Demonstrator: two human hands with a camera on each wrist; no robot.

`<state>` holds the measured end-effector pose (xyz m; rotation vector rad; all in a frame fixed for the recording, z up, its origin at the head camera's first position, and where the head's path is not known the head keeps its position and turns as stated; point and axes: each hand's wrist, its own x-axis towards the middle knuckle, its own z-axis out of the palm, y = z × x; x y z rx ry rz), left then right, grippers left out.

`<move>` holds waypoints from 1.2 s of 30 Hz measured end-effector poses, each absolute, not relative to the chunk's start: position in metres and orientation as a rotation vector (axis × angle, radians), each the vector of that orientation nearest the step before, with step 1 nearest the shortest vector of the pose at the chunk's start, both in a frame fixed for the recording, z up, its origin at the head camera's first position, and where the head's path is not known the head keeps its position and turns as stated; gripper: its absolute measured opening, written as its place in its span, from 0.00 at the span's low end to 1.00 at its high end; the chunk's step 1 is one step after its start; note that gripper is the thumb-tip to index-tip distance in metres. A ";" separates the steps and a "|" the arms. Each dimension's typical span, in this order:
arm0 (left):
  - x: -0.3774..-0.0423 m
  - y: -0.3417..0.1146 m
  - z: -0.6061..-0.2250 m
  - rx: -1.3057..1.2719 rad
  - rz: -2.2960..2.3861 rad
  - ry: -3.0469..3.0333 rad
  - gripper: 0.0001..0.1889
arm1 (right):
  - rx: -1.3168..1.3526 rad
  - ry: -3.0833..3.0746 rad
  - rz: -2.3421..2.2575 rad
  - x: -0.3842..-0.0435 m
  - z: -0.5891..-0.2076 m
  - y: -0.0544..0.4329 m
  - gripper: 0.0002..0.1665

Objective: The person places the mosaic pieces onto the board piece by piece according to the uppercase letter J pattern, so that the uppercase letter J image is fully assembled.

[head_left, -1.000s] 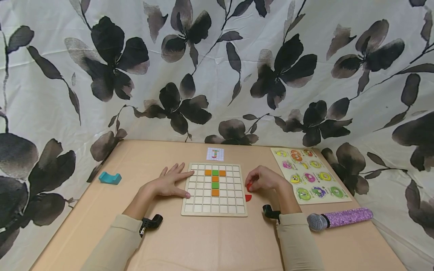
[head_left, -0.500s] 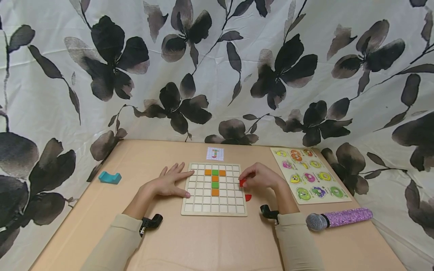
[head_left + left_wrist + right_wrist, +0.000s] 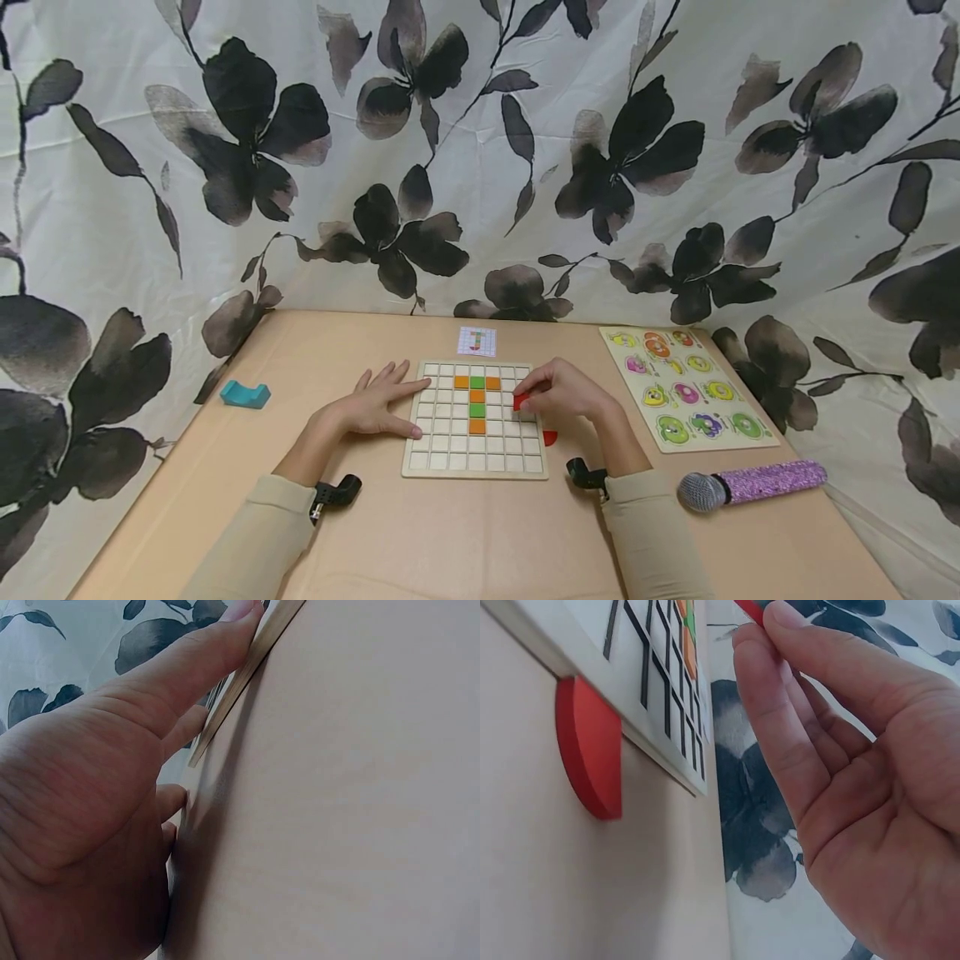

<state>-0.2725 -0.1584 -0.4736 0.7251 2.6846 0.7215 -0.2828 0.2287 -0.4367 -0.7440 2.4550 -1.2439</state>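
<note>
A white grid board (image 3: pixel 438 442) lies on the table, with orange and green square tiles (image 3: pixel 477 396) set in a T shape. My left hand (image 3: pixel 369 406) rests at the board's left edge, fingers spread, thumb and index finger touching it. Between thumb and fingertips my right hand (image 3: pixel 567 392) pinches a red piece (image 3: pixel 520 402) over the right part of the board; the fingers hide part of it. A second red piece, a quarter-round block (image 3: pixel 592 750), lies against the board's right edge in the right wrist view.
Behind the board lies a small pattern card (image 3: pixel 477 341). A fruit picture sheet (image 3: pixel 637 340) is at the back right, with a purple glitter microphone (image 3: pixel 772 482) in front of it. A teal curved block (image 3: pixel 244 395) sits at the left. A floral cloth (image 3: pixel 510 167) hangs behind the table.
My right hand has lifted the red piece from beside the board and moved it left over the right columns. The left hand stays in place.
</note>
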 end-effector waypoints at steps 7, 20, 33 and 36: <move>-0.272 -0.159 -0.473 0.722 0.718 2.690 0.51 | -0.778 2.422 -1.225 -0.281 -0.440 0.216 0.14; -0.272 -0.159 -0.474 0.720 0.720 2.685 0.52 | -0.794 2.418 -1.159 -0.275 -0.443 0.197 0.10; -0.272 -0.159 -0.475 0.714 0.730 2.684 0.52 | -0.856 2.388 -1.149 -0.272 -0.443 0.185 0.12; -0.272 -0.159 -0.474 0.717 0.733 2.681 0.52 | -0.856 2.372 -1.146 -0.270 -0.444 0.182 0.11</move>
